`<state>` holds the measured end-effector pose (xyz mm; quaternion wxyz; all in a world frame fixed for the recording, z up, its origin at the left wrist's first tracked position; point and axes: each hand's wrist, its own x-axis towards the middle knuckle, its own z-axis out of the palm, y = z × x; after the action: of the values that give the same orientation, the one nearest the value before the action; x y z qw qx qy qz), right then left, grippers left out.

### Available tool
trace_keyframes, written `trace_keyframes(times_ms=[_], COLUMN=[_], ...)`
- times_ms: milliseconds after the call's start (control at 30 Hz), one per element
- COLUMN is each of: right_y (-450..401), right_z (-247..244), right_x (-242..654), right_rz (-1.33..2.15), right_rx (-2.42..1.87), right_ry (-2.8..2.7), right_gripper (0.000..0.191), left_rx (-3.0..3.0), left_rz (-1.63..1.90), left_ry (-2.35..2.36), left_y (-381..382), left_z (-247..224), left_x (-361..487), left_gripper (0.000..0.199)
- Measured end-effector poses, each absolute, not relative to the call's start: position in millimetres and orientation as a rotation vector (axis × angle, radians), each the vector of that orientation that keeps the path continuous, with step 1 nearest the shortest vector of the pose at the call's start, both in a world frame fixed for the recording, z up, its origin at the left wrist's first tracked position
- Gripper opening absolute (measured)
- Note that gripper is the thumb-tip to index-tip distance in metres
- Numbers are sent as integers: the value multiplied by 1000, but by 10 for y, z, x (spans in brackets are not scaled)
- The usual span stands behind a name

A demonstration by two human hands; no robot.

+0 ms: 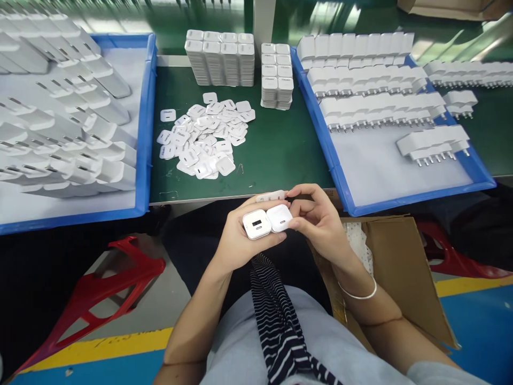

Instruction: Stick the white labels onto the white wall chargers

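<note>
Charger (pixel 257 224) sits just off the near edge of the counter (pixel 288 149), your left hand (pixel 235 235) wrapped snugly around it; your right hand (pixel 320 224), fingers bent, touches the white cap (pixel 279 218) alongside, its grip unclear.

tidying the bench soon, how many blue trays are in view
2. One blue tray is left of the loose white caps; the other blue tray is right of them. Any stacked underneath would be hidden.

A white rounded-square charger (pixel 251 226) lies in the left hand (pixel 233 235), its end face upward, showing a dark rectangular opening and a slim slot. Touching it toward that hand's fingertips is a smooth white piece (pixel 277 215), single-slotted. A narrow white piece (pixel 269 197), partly hidden, lies beyond.
</note>
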<state>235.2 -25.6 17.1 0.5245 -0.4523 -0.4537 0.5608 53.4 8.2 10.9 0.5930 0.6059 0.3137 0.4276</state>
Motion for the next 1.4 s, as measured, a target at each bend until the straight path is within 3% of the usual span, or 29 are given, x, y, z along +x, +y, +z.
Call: trace_keyframes(times_ms=[167, 300, 467, 800, 1400], right_y=[-153, -70, -141, -474, -479], right_z=[180, 211, 303, 562, 434], right_x=[2440, 2454, 2451, 2158, 2009], right_rz=[1211, 975, 672, 1263, 1290], right_rx=[-1108, -1251, -1364, -1180, -1180], right_ry=[-1171, -1409, -1321, -1051, -957], right_gripper=[24, 4, 5, 17, 9], left_rx=[1492, 1564, 1552, 1731, 1902], left_rz=[937, 875, 883, 1210, 1245], left_ry=[639, 671, 713, 831, 852], left_y=[85, 50, 44, 48, 48], left_z=[142, 180, 158, 90, 54], left_x=[503, 490, 466, 637, 609], left_gripper=[49, 47, 50, 46, 43])
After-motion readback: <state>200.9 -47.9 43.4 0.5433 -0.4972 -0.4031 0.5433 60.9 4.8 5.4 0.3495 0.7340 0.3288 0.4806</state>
